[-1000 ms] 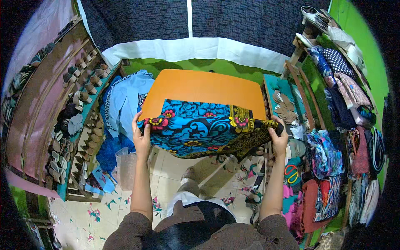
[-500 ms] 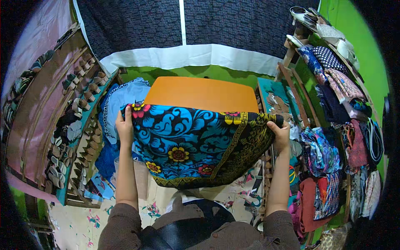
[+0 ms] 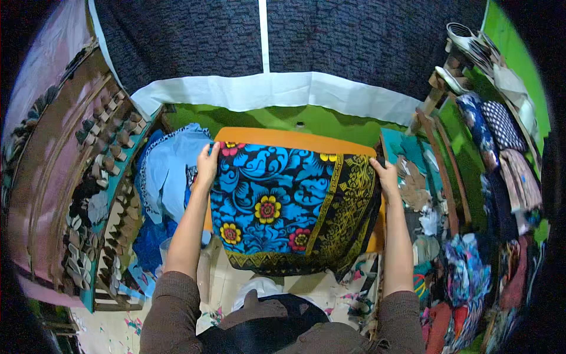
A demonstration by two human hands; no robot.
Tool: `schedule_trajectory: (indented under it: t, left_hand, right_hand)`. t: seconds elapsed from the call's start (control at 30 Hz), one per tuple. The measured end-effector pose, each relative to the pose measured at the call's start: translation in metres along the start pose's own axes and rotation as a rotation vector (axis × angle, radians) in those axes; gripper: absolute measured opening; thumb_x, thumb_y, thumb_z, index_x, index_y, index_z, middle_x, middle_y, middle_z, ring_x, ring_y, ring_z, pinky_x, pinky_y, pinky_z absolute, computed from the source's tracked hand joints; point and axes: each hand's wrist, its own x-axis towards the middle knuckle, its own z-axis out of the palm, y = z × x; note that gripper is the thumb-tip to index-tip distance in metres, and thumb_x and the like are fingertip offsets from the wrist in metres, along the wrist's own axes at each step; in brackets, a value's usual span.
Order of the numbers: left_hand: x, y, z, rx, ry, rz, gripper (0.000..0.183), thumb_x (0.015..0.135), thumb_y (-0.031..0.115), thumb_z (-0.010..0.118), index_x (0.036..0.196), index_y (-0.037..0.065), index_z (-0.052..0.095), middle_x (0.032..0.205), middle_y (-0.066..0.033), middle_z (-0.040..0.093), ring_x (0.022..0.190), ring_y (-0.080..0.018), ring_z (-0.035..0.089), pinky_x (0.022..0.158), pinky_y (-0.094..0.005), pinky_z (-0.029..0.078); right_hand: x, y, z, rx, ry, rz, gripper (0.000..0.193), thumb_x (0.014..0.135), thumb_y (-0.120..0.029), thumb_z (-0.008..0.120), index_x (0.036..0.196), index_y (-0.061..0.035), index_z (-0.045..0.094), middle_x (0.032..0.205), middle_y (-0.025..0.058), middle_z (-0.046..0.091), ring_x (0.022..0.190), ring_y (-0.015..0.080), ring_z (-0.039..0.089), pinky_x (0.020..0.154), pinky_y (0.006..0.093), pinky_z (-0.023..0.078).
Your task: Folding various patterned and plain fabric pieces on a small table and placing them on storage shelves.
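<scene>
The left hand (image 3: 206, 166) has its fingers (image 3: 214, 151) pinched tight on the top left corner of a big cloth (image 3: 268, 209). The right hand (image 3: 387, 177) pinches the top right corner the same way. The cloth hangs down between the two hands, spread out wide. It is blue and black, with red and yellow flowers, and gold patterns on the dark band near the right fingers. Just past the fingers, an orange bench (image 3: 295, 139) peeks out behind the top of the cloth; I can't tell if they touch. Light blue clothes (image 3: 168, 180) lie just left of the left fingers, and rows of shoes (image 3: 112, 133) stand farther left. Brown pieces (image 3: 413, 184) lie right of the right fingers. Farther right are folded clothes (image 3: 502, 127). Below the fingers, coloured scraps (image 3: 134, 325) lie on the pale floor (image 3: 106, 330).
</scene>
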Motion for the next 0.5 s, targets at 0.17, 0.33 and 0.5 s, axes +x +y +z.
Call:
schedule_trajectory:
  t: [0.17, 0.33, 0.5]
  left_hand:
    - [0.040, -0.081, 0.063, -0.046, -0.201, -0.082, 0.030, 0.086, 0.025, 0.058, 0.095, -0.003, 0.062, 0.091, -0.0085, 0.065, 0.085, -0.0139, 0.057, 0.078, -0.0285, 0.044]
    - [0.057, -0.135, 0.080, 0.151, -0.308, -0.161, 0.028, 0.087, 0.022, 0.055, 0.100, -0.003, 0.061, 0.094, -0.0147, 0.065, 0.090, -0.0230, 0.060, 0.079, -0.0319, 0.045]
    - [0.097, -0.172, 0.108, 0.329, -0.306, -0.080, 0.034, 0.090, 0.026, 0.048, 0.098, -0.005, 0.058, 0.091, -0.0251, 0.060, 0.089, -0.0388, 0.058, 0.077, -0.0404, 0.045]
  right_hand:
    - [0.082, 0.085, 0.009, -0.299, 0.017, -0.132, 0.033, 0.082, -0.028, 0.063, 0.100, 0.0000, 0.063, 0.097, 0.0065, 0.065, 0.089, 0.0161, 0.057, 0.081, 0.0303, 0.043]
    - [0.117, 0.137, 0.033, -0.242, -0.163, 0.076, 0.044, 0.084, -0.025, 0.061, 0.119, 0.0003, 0.051, 0.119, 0.0095, 0.055, 0.111, 0.0205, 0.050, 0.093, 0.0317, 0.037]
    - [0.162, 0.164, 0.040, -0.400, -0.174, 0.145, 0.046, 0.084, -0.030, 0.060, 0.117, 0.0004, 0.052, 0.118, 0.0134, 0.056, 0.110, 0.0258, 0.051, 0.092, 0.0331, 0.038]
